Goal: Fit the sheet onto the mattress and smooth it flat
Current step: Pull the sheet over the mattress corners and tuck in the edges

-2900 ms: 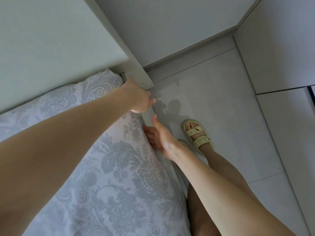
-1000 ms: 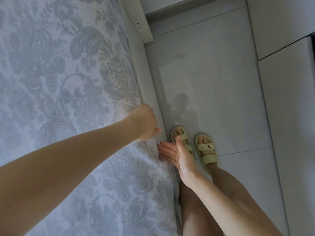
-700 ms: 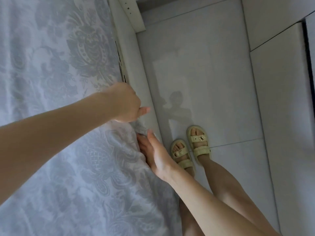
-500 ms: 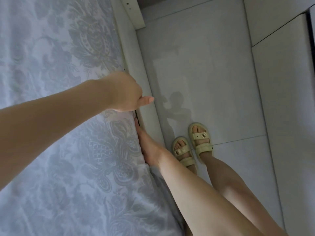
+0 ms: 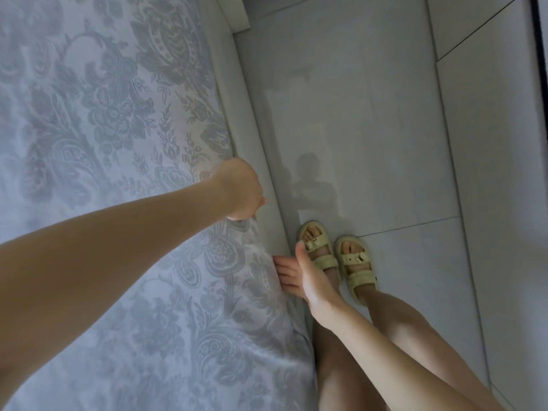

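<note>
A pale sheet (image 5: 112, 120) with a grey floral pattern covers the mattress and fills the left of the view. My left hand (image 5: 238, 191) is at the mattress's right edge, fingers curled over the sheet's edge and gripping it. Lower down, my right hand (image 5: 299, 277) is beside the same edge with fingers straight, their tips against the sheet's side. The mattress side under the sheet is hidden.
The white bed frame rail (image 5: 261, 161) runs along the mattress's right side. My feet in pale yellow sandals (image 5: 335, 256) stand on the grey tiled floor (image 5: 370, 114) close to the rail. A wall or cabinet panel (image 5: 498, 143) bounds the floor on the right.
My right hand has come out from the gap by the mattress and now sits lower with fingers straight. My left hand has shifted down along the edge. The view has moved along the bed.
</note>
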`<state>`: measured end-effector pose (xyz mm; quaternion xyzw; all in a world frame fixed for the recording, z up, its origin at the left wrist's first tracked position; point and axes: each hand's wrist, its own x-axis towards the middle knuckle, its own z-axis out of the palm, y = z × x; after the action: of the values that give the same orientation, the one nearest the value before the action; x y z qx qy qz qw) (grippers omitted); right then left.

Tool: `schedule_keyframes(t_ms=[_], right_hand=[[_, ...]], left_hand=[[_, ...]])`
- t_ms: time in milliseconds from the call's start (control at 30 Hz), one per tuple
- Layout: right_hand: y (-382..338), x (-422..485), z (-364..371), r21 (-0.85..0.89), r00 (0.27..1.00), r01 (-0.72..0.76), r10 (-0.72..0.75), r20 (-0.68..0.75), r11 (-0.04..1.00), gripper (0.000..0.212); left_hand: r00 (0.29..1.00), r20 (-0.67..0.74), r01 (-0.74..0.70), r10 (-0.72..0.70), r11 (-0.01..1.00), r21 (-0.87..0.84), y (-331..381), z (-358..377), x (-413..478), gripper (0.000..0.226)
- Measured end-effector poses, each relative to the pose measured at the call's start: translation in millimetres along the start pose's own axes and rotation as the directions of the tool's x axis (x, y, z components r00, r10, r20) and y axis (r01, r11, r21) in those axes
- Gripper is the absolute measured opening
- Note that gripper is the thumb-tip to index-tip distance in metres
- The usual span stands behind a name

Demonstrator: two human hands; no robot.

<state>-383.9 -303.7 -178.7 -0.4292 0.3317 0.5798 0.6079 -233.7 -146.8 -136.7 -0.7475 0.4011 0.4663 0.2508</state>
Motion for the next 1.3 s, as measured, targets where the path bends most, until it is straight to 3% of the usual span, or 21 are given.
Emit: schedule_keyframes(t_ms=[133,233,333,467,667,767,867,933,1000,1067,1100,1300], right_hand=[[24,-40,-10,0.035,0.994,0.109,-0.108,-0.005,0.993,0.065],[44,-54,-4,-0.002,0.994,0.091,-0.090,0.058,0.996,0.057],[68,-59,2,-0.064,0.995,0.091,-0.088,0.045,0.994,0.051],[89,-56,-5,-0.033,0.992,0.123,-0.123,-0.006,0.992,0.046],[77,-35,6,-0.022,0.972,0.224,-0.222,0.075,0.974,0.040],[65,-26,14,-0.024,0.980,0.124,-0.118,0.157,0.992,0.051],[58,-22,25,-0.245,0.968,0.154,-0.096,0.231,0.957,0.092],[58,-15,29,-0.338,0.982,0.132,-0.077,0.170,0.932,0.100],[66,-8,25,-0.074,0.978,0.059,-0.042,0.205,0.995,0.083],[75,0,24,0.188,0.953,-0.077,0.017,0.303,0.979,0.086],[79,7,26,0.229,0.940,-0.111,0.028,0.340,0.967,0.087],[95,33,34,0.094,0.964,-0.180,0.156,0.215,0.979,0.048]], left_hand=[[0.987,0.136,0.090,-0.085,0.995,-0.030,17,-4,-1,0.038],[0.983,-0.039,0.170,-0.180,0.969,-0.177,40,-7,-14,0.045],[0.954,-0.238,0.105,-0.182,0.947,-0.304,77,-2,-22,0.050],[0.988,-0.154,-0.029,-0.007,0.973,-0.227,109,19,-20,0.048],[0.993,-0.118,0.018,-0.025,0.998,-0.065,120,26,-10,0.047],[0.991,-0.126,0.034,-0.042,0.997,-0.064,122,22,-17,0.043],[0.984,-0.160,0.065,-0.077,0.995,-0.079,115,26,-24,0.040],[0.977,-0.181,0.100,-0.116,0.990,-0.096,113,29,-27,0.043],[0.968,-0.205,0.125,-0.147,0.985,-0.119,113,29,-31,0.047],[0.963,-0.203,0.144,-0.177,0.976,-0.166,112,29,-34,0.048],[0.961,-0.204,0.148,-0.186,0.971,-0.189,111,29,-34,0.050],[0.956,-0.232,0.109,-0.180,0.951,-0.290,110,30,-36,0.057]])
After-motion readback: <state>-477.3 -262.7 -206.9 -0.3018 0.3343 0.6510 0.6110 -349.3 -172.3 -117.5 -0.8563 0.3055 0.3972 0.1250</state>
